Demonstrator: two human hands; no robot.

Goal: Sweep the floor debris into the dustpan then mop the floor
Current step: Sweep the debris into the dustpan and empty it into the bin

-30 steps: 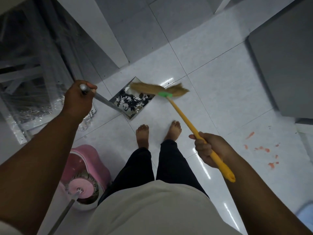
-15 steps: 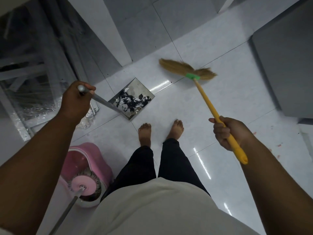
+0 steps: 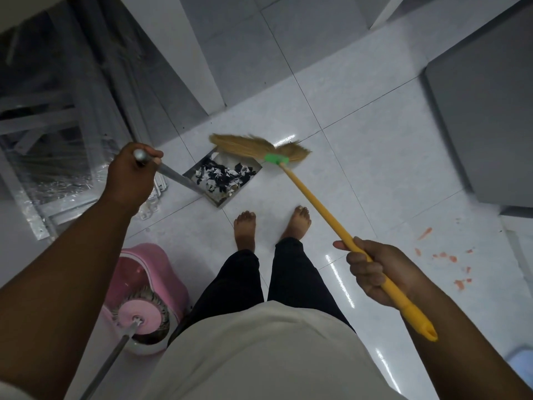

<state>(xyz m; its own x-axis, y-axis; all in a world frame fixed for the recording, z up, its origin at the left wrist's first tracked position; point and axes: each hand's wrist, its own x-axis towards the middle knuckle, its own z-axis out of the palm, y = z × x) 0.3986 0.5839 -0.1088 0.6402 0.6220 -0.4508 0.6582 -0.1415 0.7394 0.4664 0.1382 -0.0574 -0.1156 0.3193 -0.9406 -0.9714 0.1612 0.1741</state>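
Head view looks down on a white tiled floor [image 3: 360, 174], glossy with light streaks. A grey cabinet [image 3: 484, 111] fills the right side and a metal rack [image 3: 43, 125] the left. Bare feet [image 3: 245, 226] stand mid-floor, below dark trousers. A pink bucket [image 3: 155, 267] sits at lower left, just beside the left leg, with the mop [image 3: 141, 311] standing head-down in it. The broom [image 3: 317, 203] slants from lower right up to the middle, its straw head over the far edge of the dustpan [image 3: 206, 161]; whether the straw touches the floor cannot be told. The dustpan lies on the floor just ahead of the feet. The left hand [image 3: 132, 171] is wrapped round the top of the dustpan's long metal handle, and the right hand [image 3: 380, 272] is wrapped round the yellow broomstick near its end; the hands are well apart. Black and white debris [image 3: 225, 177] lies inside the dustpan. Orange-red stains [image 3: 450, 255] dot the tiles at right.
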